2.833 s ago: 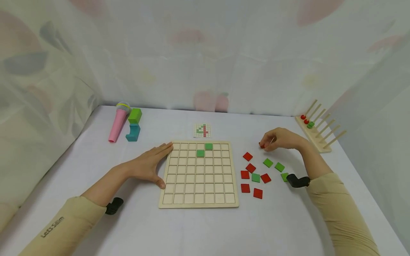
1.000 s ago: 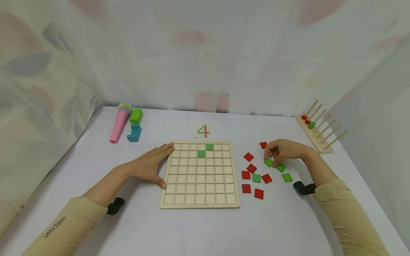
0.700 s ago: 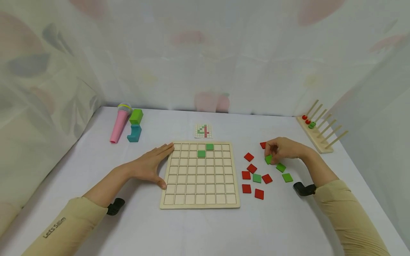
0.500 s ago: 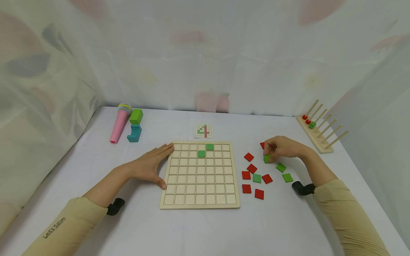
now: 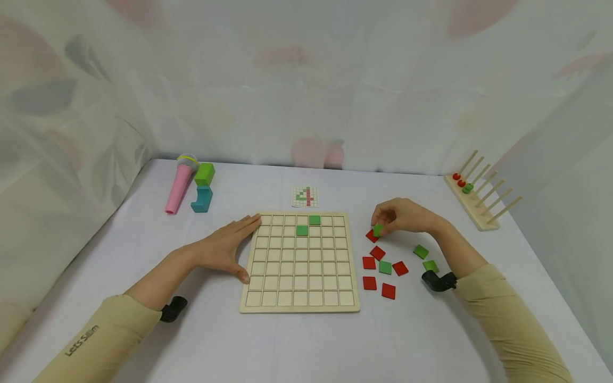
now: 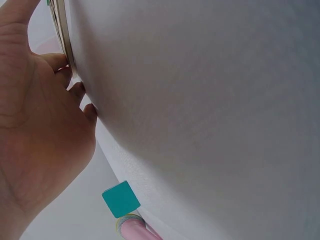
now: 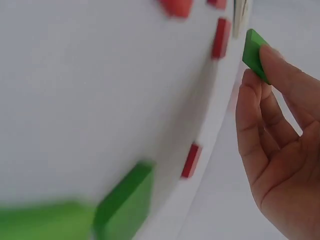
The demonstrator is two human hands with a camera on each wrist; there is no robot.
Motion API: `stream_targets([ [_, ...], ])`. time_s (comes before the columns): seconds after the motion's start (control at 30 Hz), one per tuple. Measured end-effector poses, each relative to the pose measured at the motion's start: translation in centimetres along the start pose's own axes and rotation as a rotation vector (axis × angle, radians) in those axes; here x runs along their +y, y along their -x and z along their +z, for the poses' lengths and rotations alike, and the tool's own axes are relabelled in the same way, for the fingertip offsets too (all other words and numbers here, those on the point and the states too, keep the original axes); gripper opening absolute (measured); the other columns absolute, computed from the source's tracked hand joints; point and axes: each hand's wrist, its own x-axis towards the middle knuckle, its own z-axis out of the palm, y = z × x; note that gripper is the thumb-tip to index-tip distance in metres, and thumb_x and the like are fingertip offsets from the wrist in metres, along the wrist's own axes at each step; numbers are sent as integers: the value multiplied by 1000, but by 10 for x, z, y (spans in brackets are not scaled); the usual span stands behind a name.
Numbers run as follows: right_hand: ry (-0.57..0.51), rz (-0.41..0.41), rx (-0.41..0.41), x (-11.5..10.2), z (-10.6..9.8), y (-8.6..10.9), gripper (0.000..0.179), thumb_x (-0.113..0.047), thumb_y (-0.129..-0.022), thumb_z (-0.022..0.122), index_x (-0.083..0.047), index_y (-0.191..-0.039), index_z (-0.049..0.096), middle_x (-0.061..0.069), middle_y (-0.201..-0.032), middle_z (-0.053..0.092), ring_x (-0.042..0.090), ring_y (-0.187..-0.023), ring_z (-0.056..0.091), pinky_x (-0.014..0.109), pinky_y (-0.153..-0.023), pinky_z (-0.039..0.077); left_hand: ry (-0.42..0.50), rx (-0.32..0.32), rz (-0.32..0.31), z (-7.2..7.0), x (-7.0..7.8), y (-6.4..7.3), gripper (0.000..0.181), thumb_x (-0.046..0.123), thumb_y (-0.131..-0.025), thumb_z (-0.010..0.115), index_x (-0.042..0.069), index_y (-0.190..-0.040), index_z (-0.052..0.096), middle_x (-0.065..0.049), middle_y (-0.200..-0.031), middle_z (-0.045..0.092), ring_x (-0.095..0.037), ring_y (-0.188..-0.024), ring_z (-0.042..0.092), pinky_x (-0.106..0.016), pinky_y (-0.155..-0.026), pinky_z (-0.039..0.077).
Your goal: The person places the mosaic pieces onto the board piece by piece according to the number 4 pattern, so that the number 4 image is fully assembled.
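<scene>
A pale wooden grid board lies on the table, with two green tiles set in its upper squares, one of them a green tile. Along the board's left edge rests my left hand, fingers spread, thumb lower down on the rim. My right hand pinches a green square tile between thumb and fingers, raised off the table. In the head view that tile partly covers a red tile. Below it lie more loose tiles, such as a red tile and a green tile.
A small pattern card lies behind the board. At the back left are a pink toy microphone, a green block and a teal block. A peg rack with red and green beads stands at the right.
My right hand let go of a red tile, picked up a green tile from the loose ones and carried it left toward the board. My left hand has stayed on the board's edge.
</scene>
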Motion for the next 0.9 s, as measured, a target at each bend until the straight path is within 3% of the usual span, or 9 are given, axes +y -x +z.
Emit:
stream_targets([
  [0.57,-80,-121,89,-59,26,-37,12,-11,-87,72,-15,-98,73,3,-85,67,18,-81,60,26,-72,51,3,-19,-17,0,2,-1,146,74,-50,83,6,-159,13,-8,-170,7,-37,-156,9,-58,-125,17],
  [0.9,-86,-181,63,-90,48,-66,13,-12,-87,73,-17,-99,74,3,-91,69,15,-84,68,27,-77,57,-10,-12,-14,0,0,-1,145,74,-51,82,5,-159,13,-10,-169,7,-38,-156,10,-60,-125,17],
])
